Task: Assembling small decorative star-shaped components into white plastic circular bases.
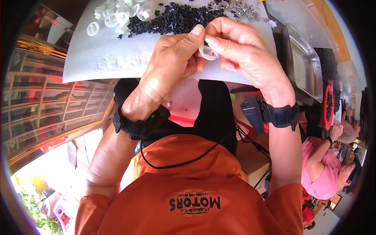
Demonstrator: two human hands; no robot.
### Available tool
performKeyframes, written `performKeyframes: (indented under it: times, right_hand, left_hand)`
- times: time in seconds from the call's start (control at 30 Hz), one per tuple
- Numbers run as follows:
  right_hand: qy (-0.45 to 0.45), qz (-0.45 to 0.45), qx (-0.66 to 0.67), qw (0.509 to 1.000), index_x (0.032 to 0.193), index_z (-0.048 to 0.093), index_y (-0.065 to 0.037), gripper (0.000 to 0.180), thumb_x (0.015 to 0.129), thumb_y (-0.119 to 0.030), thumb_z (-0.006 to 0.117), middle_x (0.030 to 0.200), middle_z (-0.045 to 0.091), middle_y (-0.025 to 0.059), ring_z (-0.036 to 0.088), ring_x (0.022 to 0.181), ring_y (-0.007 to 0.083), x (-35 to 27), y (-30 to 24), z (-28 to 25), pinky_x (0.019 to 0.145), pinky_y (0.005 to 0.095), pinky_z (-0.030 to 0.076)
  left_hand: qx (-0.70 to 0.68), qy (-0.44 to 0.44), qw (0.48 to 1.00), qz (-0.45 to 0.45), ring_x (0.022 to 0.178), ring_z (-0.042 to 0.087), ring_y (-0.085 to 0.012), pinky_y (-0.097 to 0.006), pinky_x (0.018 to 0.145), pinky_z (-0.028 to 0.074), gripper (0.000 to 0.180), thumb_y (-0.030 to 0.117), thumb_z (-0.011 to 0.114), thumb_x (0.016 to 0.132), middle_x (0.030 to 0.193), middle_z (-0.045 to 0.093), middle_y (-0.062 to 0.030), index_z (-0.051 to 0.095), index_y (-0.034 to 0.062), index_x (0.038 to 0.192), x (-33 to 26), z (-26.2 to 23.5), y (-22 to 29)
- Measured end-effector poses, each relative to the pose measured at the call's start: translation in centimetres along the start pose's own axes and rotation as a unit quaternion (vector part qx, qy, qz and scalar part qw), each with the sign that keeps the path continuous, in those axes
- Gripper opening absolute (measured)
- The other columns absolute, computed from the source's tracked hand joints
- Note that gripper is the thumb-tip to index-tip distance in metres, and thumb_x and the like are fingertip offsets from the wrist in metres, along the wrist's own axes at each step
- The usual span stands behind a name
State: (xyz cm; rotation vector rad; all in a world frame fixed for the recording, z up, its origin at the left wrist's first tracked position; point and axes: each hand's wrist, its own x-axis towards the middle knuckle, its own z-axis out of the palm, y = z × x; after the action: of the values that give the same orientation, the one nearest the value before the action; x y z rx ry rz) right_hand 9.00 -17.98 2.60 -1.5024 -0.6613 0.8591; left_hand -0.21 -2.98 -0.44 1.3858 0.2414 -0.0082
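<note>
My left hand [172,58] and my right hand [250,51] meet above the white work surface, fingers pinched together. Between them is a small white plastic ring-shaped part [208,54], its open side partly visible below my right thumb. A bit of something dark shows at its upper edge, mostly covered by the fingertips. Just beyond my hands lies a heap of small black plastic pieces [176,18]. Similar white plastic parts [122,17] are piled to the left of it, and small shiny metal pieces [244,9] are heaped to the right.
A metal tray [313,74] stands right of the white surface [94,58]. Past it are a red dish [328,105] with black pieces and a co-worker in a pink top [323,172]. Strapped devices [254,113] with cables sit on my wrists. A slatted rack [47,98] is at left.
</note>
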Motion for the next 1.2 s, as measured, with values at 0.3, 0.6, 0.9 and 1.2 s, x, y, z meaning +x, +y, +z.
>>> performKeyframes:
  times: [0.3, 0.6, 0.9, 1.2]
  right_hand:
    - [0.069, -0.079, -0.085, 0.991, 0.101, 0.057, -0.006, 0.014, 0.092, -0.017, 0.058, 0.082, 0.053, -0.0053, 0.045, 0.066, 0.0004, -1.0, 0.0, 0.4, 0.051, 0.0168, 0.033]
    - [0.109, -0.028, -0.148, 0.982, 0.086, 0.057, 0.003, 0.025, 0.093, -0.021, 0.056, 0.066, 0.054, 0.0016, 0.044, 0.059, 0.0075, -2.9, 0.9, 0.8, 0.052, 0.0263, 0.038]
    - [0.144, -0.127, -0.217, 0.957, 0.080, 0.052, 0.001, 0.018, 0.090, -0.013, 0.057, 0.064, 0.056, 0.0162, 0.052, 0.053, 0.0257, -3.7, 1.6, 1.2, 0.052, 0.0351, 0.042]
    - [0.132, -0.125, -0.189, 0.965, 0.080, 0.051, 0.001, 0.013, 0.089, -0.008, 0.054, 0.063, 0.054, 0.0164, 0.052, 0.054, 0.0261, -4.1, 1.5, 1.8, 0.053, 0.0357, 0.042]
  left_hand:
    - [0.022, -0.040, 0.999, 0.002, 0.046, 0.044, -0.0074, -0.020, 0.042, 0.036, 0.047, 0.043, 0.048, 0.096, 0.059, 0.054, -0.0034, 0.061, -0.0023, 0.090, -0.2, -0.6, 0.0]
    - [0.041, -0.042, 0.998, 0.036, 0.066, 0.059, -0.0115, -0.022, 0.056, 0.048, 0.037, 0.024, 0.046, 0.098, 0.086, 0.063, -0.0076, 0.055, -0.0032, 0.121, -1.6, 0.7, 0.9]
    - [0.067, -0.066, 0.996, 0.010, 0.072, 0.064, -0.0151, -0.023, 0.059, 0.051, 0.032, 0.008, 0.047, 0.092, 0.094, 0.065, -0.0105, 0.057, -0.0042, 0.119, -2.0, 1.0, 2.2]
    - [0.052, -0.039, 0.998, 0.000, 0.067, 0.064, -0.0150, -0.023, 0.058, 0.051, 0.028, 0.007, 0.051, 0.091, 0.089, 0.066, -0.0095, 0.061, -0.0047, 0.114, -2.5, 0.8, 2.1]
